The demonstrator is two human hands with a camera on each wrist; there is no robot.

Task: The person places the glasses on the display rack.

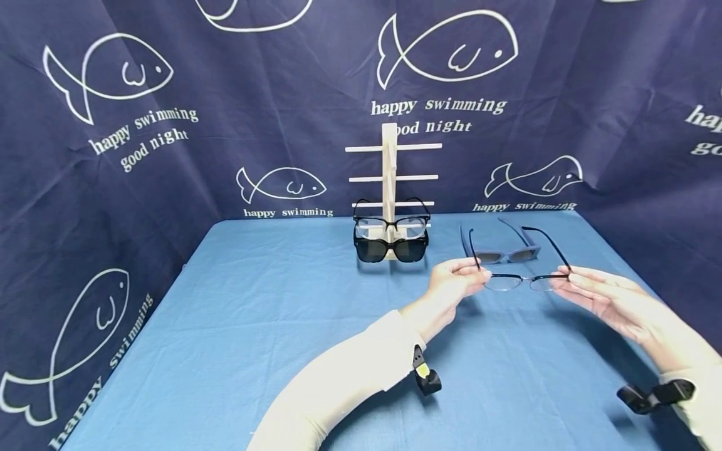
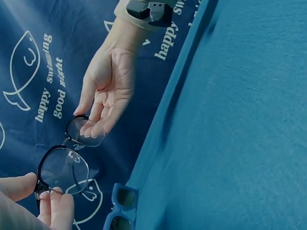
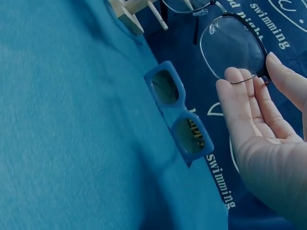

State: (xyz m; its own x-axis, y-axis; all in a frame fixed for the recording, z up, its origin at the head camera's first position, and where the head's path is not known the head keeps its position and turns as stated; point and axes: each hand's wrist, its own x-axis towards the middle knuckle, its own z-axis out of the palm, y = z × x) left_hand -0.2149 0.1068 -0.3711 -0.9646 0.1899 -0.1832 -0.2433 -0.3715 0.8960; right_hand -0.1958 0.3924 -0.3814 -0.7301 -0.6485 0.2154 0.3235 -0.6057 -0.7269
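Observation:
A pair of half-rim eyeglasses (image 1: 510, 275), black along the top with clear lenses, is held up above the table, its temples spread open and pointing away. My left hand (image 1: 442, 289) pinches one end of the frame at the hinge. At the other end, my right hand (image 1: 612, 302) grips the corner between thumb and fingers. The right wrist view shows the right thumb on the outer rim (image 3: 263, 52) and fingers behind the lens. Just beyond the eyeglasses, blue sunglasses (image 1: 523, 254) with dark lenses lie on the table, temples unfolded.
A pale wooden display rack (image 1: 389, 166) stands at the back middle. Black-framed clear glasses (image 1: 397, 228) rest on it above black sunglasses (image 1: 410, 250); bare pegs show higher up. Blue cloth covers the table (image 1: 254, 313), and a navy fish-print curtain (image 1: 316, 81) hangs behind.

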